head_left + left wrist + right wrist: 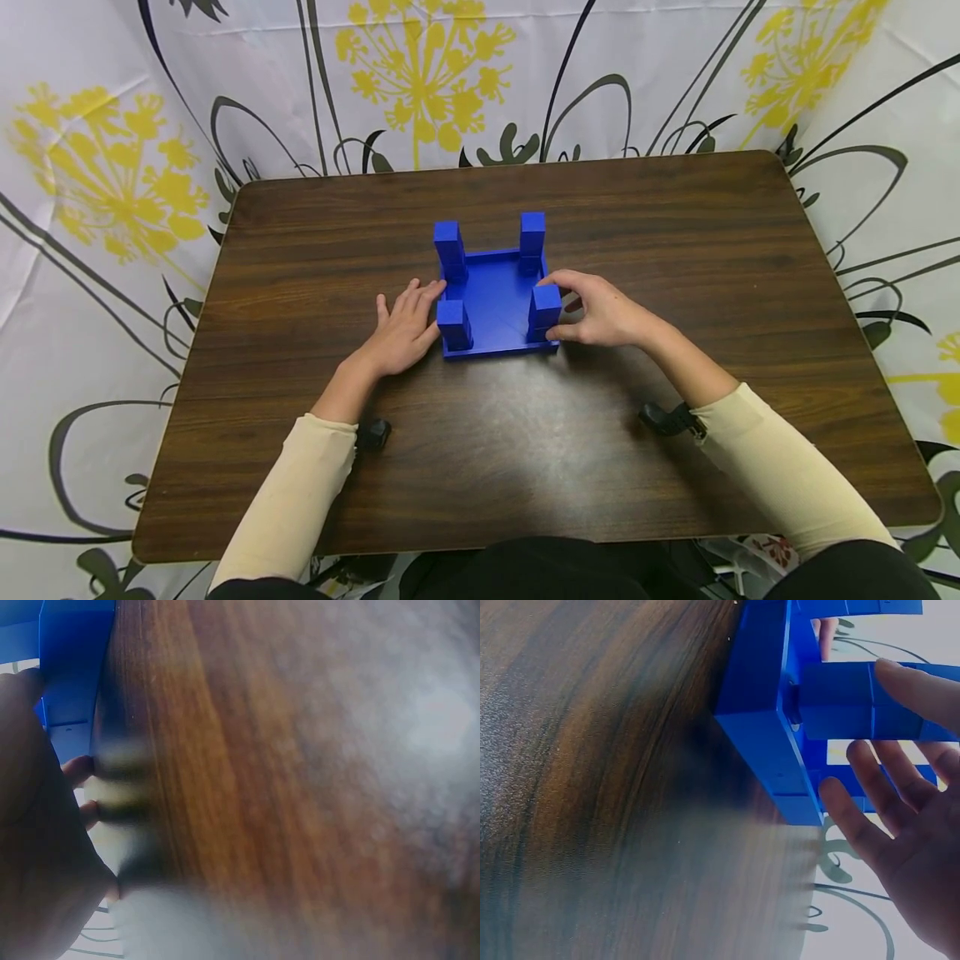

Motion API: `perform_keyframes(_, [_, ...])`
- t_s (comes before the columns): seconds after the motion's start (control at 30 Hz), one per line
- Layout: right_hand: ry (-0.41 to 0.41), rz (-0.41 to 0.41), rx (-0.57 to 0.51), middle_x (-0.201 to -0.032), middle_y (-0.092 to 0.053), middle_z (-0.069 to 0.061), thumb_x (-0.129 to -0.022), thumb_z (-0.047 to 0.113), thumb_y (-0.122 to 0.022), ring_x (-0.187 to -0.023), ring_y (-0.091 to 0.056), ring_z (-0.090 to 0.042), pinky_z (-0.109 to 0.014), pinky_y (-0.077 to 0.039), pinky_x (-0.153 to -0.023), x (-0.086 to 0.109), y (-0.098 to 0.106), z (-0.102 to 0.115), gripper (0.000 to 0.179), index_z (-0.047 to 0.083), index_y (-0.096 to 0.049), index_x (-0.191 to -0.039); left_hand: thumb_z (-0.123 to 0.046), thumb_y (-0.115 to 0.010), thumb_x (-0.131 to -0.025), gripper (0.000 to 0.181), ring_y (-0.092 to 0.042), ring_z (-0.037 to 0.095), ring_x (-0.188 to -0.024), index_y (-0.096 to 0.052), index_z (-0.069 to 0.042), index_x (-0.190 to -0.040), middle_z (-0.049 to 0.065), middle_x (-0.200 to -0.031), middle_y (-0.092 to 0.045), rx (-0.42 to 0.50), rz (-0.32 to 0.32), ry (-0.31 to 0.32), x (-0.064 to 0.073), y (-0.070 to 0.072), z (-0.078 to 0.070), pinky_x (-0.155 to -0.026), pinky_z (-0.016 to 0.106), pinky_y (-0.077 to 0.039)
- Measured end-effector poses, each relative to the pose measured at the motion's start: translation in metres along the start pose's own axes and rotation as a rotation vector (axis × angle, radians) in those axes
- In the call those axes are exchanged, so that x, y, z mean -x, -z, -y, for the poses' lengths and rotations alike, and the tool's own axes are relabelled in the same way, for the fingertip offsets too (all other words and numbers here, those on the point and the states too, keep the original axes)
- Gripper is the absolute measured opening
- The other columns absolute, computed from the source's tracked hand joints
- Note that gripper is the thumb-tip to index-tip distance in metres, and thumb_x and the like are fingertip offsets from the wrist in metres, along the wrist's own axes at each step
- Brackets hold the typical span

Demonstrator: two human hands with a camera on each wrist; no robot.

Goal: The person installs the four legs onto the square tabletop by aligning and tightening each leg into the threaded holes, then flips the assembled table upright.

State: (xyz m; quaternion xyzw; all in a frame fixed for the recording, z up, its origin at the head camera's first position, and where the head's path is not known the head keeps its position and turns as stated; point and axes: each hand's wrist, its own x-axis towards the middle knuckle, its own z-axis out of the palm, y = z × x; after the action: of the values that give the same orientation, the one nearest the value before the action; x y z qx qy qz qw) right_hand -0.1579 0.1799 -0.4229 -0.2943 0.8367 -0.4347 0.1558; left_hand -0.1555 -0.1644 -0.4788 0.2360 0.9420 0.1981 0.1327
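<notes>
A shallow blue square tray [497, 300] with a raised rim lies on the table, and a blue post stands upright near each corner. The right hand [600, 308] grips the near right post [544, 310], with the thumb on its near side and fingers round the far side. In the right wrist view, that post [838, 701] looks built of stacked blocks, and the thumb lies against it. The left hand [405, 329] rests flat with spread fingers, touching the tray's left side beside the near left post [453, 325]. In the left wrist view, the tray's blue wall [75, 667] is partly hidden by the hand.
The brown wood-grain table [315, 242] extends around the tray on all sides. Behind it hangs a white cloth [277, 75] with yellow and grey plant prints. Black wrist devices [667, 419] sit under both forearms, close to the tabletop.
</notes>
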Motion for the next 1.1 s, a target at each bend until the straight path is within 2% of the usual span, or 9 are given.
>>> perform_keyframes(0.1, [0.012,0.061,-0.046,-0.138,-0.052,-0.009,-0.078,0.0,-0.079,-0.121,-0.053,-0.027,-0.048,-0.046,-0.097,-0.0012,0.0012,-0.0016,0.064,0.01,-0.052,-0.135,-0.04,-0.035,-0.106,0.061,0.001,0.03,-0.149,-0.008,-0.026,-0.158,0.008,-0.162,-0.015,-0.002,-0.002,0.004,-0.0001,-0.0007,0.0001,-0.104,0.071,0.009])
perform_keyframes(0.23, [0.043,0.139,-0.137,-0.14,-0.053,-0.003,-0.081,-0.008,-0.071,-0.132,-0.045,-0.021,-0.047,-0.036,-0.107,-0.0038,0.0023,-0.0048,0.064,0.013,-0.051,-0.138,-0.042,-0.033,-0.106,0.061,0.001,0.03,-0.149,-0.008,-0.025,-0.158,0.008,-0.162,-0.014,-0.002,-0.002,0.004,-0.0012,-0.0012,0.001,-0.104,0.071,0.009])
perform_keyframes(0.43, [0.071,0.165,-0.252,-0.131,-0.061,-0.005,-0.084,-0.012,-0.067,-0.126,-0.051,-0.02,-0.046,-0.036,-0.107,-0.0057,0.0022,-0.0089,0.056,0.007,-0.053,-0.135,-0.043,-0.033,-0.106,0.061,0.0,0.032,-0.149,-0.008,-0.024,-0.158,0.01,-0.161,-0.015,0.002,0.0,0.0,-0.0002,-0.0012,0.0002,-0.103,0.072,0.009])
perform_keyframes(0.67, [0.037,0.134,-0.217,-0.13,-0.059,-0.01,-0.082,-0.006,-0.074,-0.123,-0.052,-0.023,-0.048,-0.045,-0.098,-0.0063,0.0003,-0.0085,0.056,0.003,-0.054,-0.133,-0.041,-0.034,-0.106,0.061,0.0,0.032,-0.149,-0.009,-0.023,-0.158,0.01,-0.161,-0.015,-0.003,-0.004,0.001,0.0002,-0.0003,0.0001,-0.104,0.072,0.008])
perform_keyframes(0.93, [0.024,0.12,-0.168,-0.133,-0.056,-0.009,-0.079,-0.005,-0.077,-0.125,-0.048,-0.02,-0.047,-0.046,-0.097,-0.0063,-0.0008,-0.0064,0.058,0.007,-0.055,-0.132,-0.04,-0.035,-0.105,0.061,0.0,0.032,-0.149,-0.008,-0.025,-0.158,0.01,-0.162,-0.015,0.001,0.0,0.006,-0.0005,-0.001,0.0013,-0.104,0.072,0.009])
perform_keyframes(1.1, [0.03,0.101,-0.15,-0.13,-0.057,-0.01,-0.08,-0.002,-0.078,-0.115,-0.054,-0.023,-0.047,-0.048,-0.094,-0.0059,-0.0022,-0.0059,0.054,0.004,-0.056,-0.129,-0.04,-0.034,-0.105,0.061,0.0,0.032,-0.149,-0.008,-0.024,-0.158,0.01,-0.161,-0.015,0.003,-0.007,-0.003,-0.0001,-0.0011,0.0005,-0.103,0.072,0.009])
